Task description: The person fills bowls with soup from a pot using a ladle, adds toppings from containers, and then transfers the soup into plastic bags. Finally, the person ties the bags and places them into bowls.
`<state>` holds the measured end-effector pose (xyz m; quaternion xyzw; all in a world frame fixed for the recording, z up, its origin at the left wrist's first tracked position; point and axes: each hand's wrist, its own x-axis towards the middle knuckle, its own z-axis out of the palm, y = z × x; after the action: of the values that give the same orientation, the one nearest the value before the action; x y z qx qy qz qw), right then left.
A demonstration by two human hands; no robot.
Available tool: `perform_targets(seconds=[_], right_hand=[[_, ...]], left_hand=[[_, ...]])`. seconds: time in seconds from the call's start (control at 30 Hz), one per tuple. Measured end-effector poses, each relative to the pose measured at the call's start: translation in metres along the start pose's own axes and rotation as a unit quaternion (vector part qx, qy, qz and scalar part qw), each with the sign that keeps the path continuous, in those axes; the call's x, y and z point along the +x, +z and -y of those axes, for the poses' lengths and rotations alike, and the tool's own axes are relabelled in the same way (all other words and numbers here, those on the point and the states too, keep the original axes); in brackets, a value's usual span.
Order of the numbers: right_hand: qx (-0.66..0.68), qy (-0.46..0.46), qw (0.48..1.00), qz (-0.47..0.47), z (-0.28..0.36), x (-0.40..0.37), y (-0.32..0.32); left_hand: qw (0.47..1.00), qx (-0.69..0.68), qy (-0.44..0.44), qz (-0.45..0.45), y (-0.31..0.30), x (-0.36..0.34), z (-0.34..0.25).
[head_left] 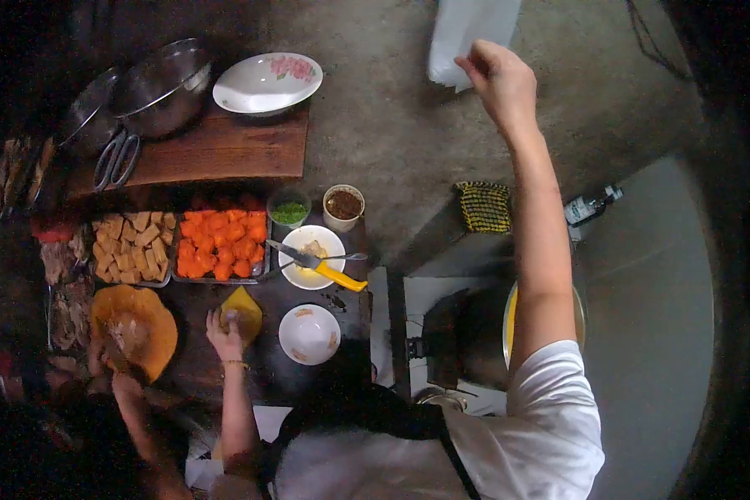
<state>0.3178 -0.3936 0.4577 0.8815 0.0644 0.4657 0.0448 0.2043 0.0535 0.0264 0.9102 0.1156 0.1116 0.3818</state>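
My left hand [224, 337], its fingers curled, is at the near-left edge of a pointed yellow sheet [246, 312]. Something small and pale shows near its fingertips, too blurred to name. My right hand [502, 82] is stretched far forward, closed in a pinch. Behind its fingertips is a whitish plastic bag [467, 29]; whether they grip it cannot be made out. Right of the yellow sheet stands a white bowl [310, 335]. Beyond that, a yellow-handled knife [339, 275] lies across another white bowl [315, 235] with pale paste in it.
Another person's hand [108, 354] touches a large orange-yellow sheet [160, 325]. Trays of brown pieces [133, 247] and orange pieces [222, 242] stand beyond. Cups hold chopped greens [289, 213] and dark flakes [343, 205]. Scissors [118, 158], metal bowls [162, 96] and a flowered bowl [258, 87] are farther off.
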Motion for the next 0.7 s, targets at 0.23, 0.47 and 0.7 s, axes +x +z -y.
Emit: perform_targets(seconds=[0.23,0.47,0.7], right_hand=[[0.003,-0.223,0.941,0.254,0.068,-0.086,0.017],[0.33,-0.165,0.786,0.497,0.204,-0.269,0.0],[0.393,-0.115,0.847,0.34,0.206,-0.223,-0.03]], left_hand=[[0.888,-0.36,0.165,0.233,-0.011,0.005,-0.207],[0.888,-0.31,0.165,0.295,0.011,-0.013,-0.242],[0.859,-0.362,0.076,0.355,-0.018,-0.017,-0.183]])
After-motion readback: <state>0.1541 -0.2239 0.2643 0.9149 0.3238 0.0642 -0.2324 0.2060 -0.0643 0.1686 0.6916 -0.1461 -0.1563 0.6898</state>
